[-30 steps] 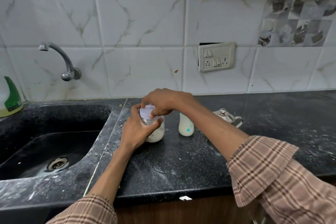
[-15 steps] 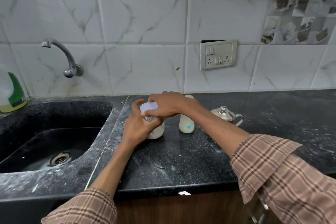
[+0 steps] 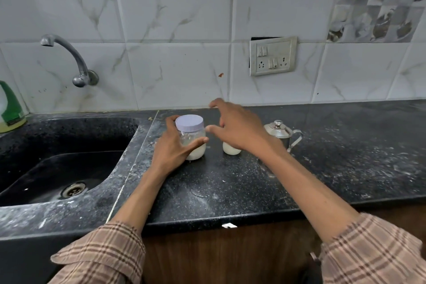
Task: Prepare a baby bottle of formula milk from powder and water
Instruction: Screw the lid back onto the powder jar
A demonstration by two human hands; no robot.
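Observation:
A clear powder jar [image 3: 193, 143] with a pale lilac lid [image 3: 189, 123] stands on the black counter [image 3: 230, 187], half full of white powder. My left hand [image 3: 173, 150] is wrapped around the jar's side. Just to its right hovers my right hand [image 3: 237, 127], fingers spread, holding nothing. It covers most of the baby bottle [image 3: 231, 148]; only the bottle's milky lower part shows on the counter.
A small steel kettle [image 3: 282, 134] stands right of the bottle. A black sink [image 3: 57, 168] with a wall tap [image 3: 69, 57] lies to the left. A green-capped soap bottle [image 3: 10, 108] sits at the far left. A switch socket [image 3: 273, 56] is on the tiled wall.
My right hand has let go of the jar's lid and moved right, opening over the baby bottle. The lid now sits on the jar. My left hand still holds the jar.

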